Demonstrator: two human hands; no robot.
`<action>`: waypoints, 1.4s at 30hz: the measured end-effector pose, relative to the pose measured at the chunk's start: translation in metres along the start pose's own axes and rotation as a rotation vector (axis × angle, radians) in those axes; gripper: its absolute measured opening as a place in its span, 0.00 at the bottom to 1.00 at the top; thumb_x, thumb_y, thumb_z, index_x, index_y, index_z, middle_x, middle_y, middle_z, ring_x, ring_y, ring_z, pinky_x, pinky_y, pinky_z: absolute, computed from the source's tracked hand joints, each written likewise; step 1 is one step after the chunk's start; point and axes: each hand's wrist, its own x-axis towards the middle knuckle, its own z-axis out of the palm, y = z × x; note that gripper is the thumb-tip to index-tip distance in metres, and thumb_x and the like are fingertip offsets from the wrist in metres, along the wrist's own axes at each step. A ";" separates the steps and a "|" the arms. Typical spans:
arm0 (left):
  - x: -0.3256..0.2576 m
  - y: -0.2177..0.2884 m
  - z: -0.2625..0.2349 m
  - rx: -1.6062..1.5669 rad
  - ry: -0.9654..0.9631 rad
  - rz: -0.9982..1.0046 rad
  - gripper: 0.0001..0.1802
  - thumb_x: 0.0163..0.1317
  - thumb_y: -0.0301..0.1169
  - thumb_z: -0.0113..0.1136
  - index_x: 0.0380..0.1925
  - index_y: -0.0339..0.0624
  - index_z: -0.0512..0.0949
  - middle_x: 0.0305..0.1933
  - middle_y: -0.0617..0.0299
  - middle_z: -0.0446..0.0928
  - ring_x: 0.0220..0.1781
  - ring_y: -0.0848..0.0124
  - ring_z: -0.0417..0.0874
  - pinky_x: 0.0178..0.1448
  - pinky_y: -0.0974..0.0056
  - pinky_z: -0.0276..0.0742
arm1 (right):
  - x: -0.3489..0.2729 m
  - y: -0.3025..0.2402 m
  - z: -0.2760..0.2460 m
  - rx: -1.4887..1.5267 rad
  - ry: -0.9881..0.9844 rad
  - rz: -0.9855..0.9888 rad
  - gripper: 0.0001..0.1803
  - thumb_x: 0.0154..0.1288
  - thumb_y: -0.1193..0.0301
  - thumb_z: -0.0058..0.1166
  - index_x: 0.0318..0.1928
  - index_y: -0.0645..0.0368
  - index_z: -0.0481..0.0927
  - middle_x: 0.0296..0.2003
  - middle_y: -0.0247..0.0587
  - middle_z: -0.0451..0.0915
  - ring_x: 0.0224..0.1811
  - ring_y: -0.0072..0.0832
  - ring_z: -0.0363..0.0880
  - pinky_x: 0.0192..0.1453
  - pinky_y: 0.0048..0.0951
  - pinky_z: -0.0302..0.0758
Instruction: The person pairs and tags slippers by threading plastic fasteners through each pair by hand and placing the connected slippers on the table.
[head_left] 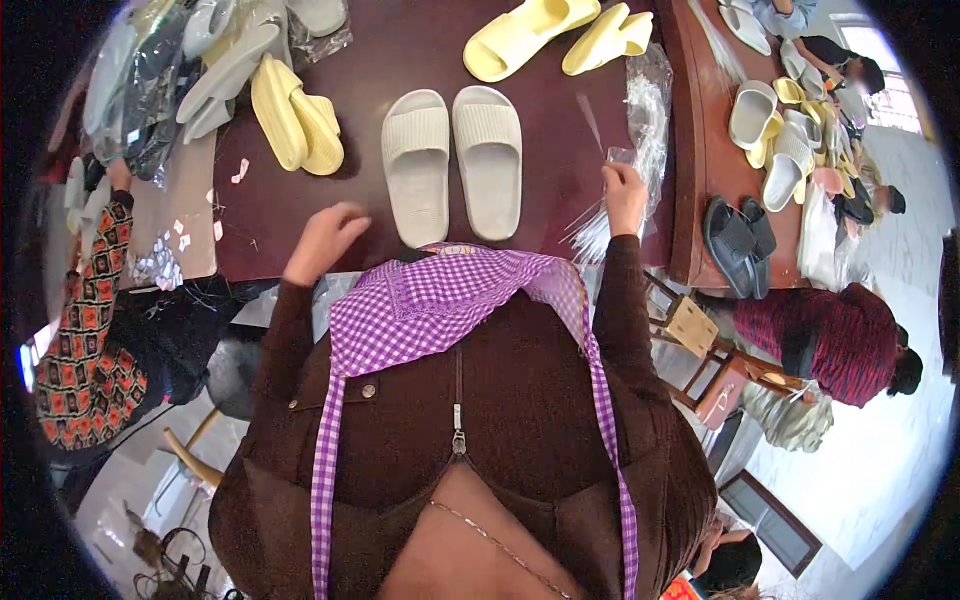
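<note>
A pair of light grey slides lies side by side in front of me, the left slide and the right slide with their straps on the far side. Left of them, above the table's near edge, my left hand is loosely open, its fingertips slightly blurred; nothing shows in it. My right hand is closed in a pinch beside a bundle of thin white plastic strands in a clear bag. A small clear piece shows at its fingertips, too small to name. Neither hand touches the slides.
Yellow slides lie at the far left and far right of the dark red table. Bagged grey slides fill the left side. Another person's patterned sleeve reaches in there. More footwear covers a second table at right.
</note>
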 end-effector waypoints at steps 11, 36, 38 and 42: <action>0.161 0.148 0.151 -0.528 -0.276 0.225 0.17 0.60 0.33 0.53 0.45 0.33 0.75 0.32 0.59 0.79 0.28 0.75 0.78 0.33 0.71 0.75 | 0.006 -0.009 0.024 0.245 0.036 -0.028 0.06 0.54 0.76 0.57 0.33 0.64 0.81 0.30 0.40 0.81 0.33 0.23 0.78 0.40 0.24 0.73; 0.172 0.174 0.157 -0.888 -0.242 0.168 0.09 0.60 0.28 0.53 0.38 0.35 0.76 0.35 0.63 0.77 0.28 0.78 0.75 0.33 0.72 0.74 | 0.011 0.046 -0.011 -0.503 0.322 -0.029 0.25 0.57 0.63 0.55 0.56 0.53 0.69 0.55 0.50 0.65 0.55 0.46 0.65 0.54 0.44 0.65; 0.172 0.176 0.158 -0.876 -0.257 0.167 0.09 0.60 0.28 0.52 0.38 0.36 0.76 0.35 0.64 0.77 0.29 0.78 0.75 0.34 0.72 0.74 | 0.014 0.050 -0.009 -0.599 0.300 0.047 0.26 0.58 0.61 0.54 0.57 0.49 0.68 0.58 0.51 0.62 0.56 0.49 0.63 0.55 0.47 0.64; 0.171 0.177 0.164 -0.846 -0.384 0.183 0.10 0.63 0.30 0.50 0.41 0.38 0.75 0.38 0.64 0.77 0.32 0.79 0.76 0.36 0.73 0.73 | 0.022 0.065 0.016 -0.812 0.049 0.057 0.24 0.60 0.61 0.49 0.58 0.44 0.66 0.59 0.48 0.60 0.52 0.48 0.66 0.53 0.46 0.66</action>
